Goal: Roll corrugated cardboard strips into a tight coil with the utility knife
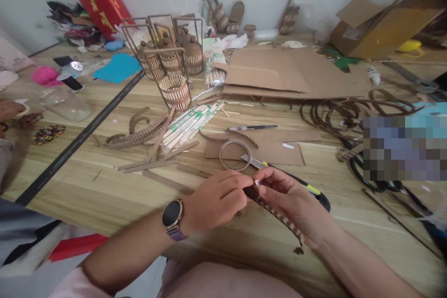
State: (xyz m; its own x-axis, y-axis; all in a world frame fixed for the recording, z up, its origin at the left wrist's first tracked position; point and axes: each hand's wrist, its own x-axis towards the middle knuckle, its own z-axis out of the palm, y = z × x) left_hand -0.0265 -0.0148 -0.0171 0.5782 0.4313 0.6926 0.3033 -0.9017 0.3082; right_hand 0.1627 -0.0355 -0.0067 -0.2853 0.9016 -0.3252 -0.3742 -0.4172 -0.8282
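My left hand (221, 198), with a watch on its wrist, is closed on the upper end of a dark notched cardboard strip (279, 218). Thumb and forefinger of my right hand (284, 191) pinch a small white piece (257, 183) at the same end of the strip. The strip's other end curls down beneath my right palm. Just beyond my fingers lie a thin ring (235, 154) and a utility knife (296, 179) with its blade toward the ring. A pen (253, 127) rests farther back beside a notched strip (228, 138).
Wrapped sticks (190, 125) and curved strips (139, 137) lie to the left. Behind them stand slatted cardboard baskets (174, 93) with tall handles. Flat cardboard (268, 70) is at the back, coiled strips (324, 116) at the right. A person's hand (10, 109) shows far left.
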